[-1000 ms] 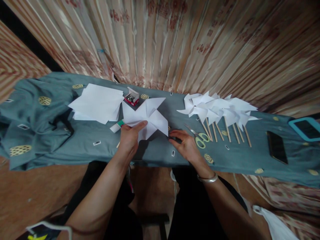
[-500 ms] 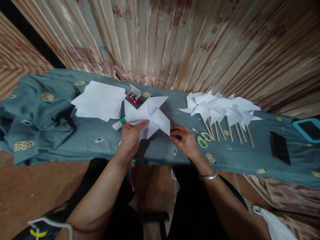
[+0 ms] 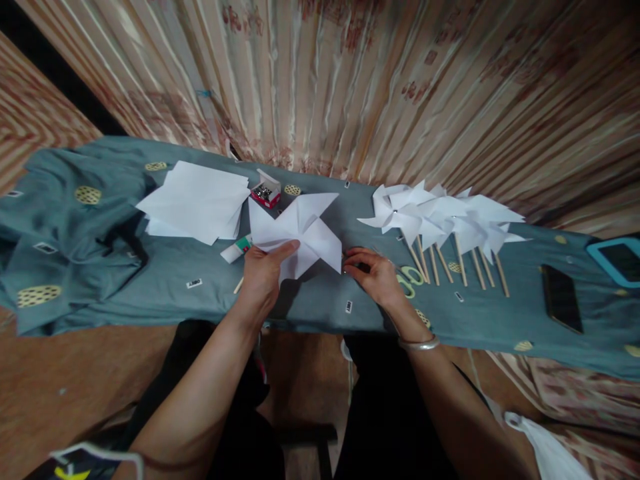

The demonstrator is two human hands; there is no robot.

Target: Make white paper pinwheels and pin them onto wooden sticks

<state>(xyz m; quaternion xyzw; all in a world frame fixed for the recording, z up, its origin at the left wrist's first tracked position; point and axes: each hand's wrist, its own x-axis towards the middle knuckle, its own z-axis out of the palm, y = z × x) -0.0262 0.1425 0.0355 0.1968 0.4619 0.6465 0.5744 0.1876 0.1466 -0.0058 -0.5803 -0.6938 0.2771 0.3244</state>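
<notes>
My left hand grips a white paper pinwheel, its thumb pressed near the centre where the folded blades meet. Just right of the lower right blade is my right hand, fingers and thumb pinched together. Whatever sits between those fingertips is too small to make out. Behind the pinwheel stands an open red box of metal pins. A white and green tube lies left of the pinwheel, and one end of a wooden stick shows beside my left hand.
Stacked white paper lies to the left. On the right are several finished pinwheels on wooden sticks and green-handled scissors, partly behind my right hand. A dark phone and a blue-framed device rest farther right on the cloth-covered table.
My right hand has shifted slightly right, away from the pinwheel's blade, and now covers part of the scissors. The left hand keeps its hold on the pinwheel.
</notes>
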